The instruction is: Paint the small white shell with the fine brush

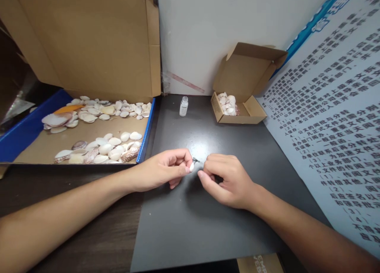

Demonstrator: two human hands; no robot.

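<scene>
A small white shell (pixel 191 167) is pinched between the thumb and fingers of my left hand (pixel 172 166), over the dark grey mat. Close on its right is my right hand (pixel 227 178), with its fingers curled closed. A thin dark thing (pixel 196 160) shows in the gap between the hands, near the shell. Its kind is unclear, and whether it comes from my right hand is hard to see. The inside of the right hand's grip is hidden.
On the left lies an open blue-edged cardboard box (pixel 38 151) holding many shells (pixel 103 148). A small clear bottle (pixel 183 106) without a cap stands behind my hands. Back right is a small open cardboard box (pixel 252 116) with whitish shells (pixel 228 104). A printed board (pixel 332 118) leans at the right.
</scene>
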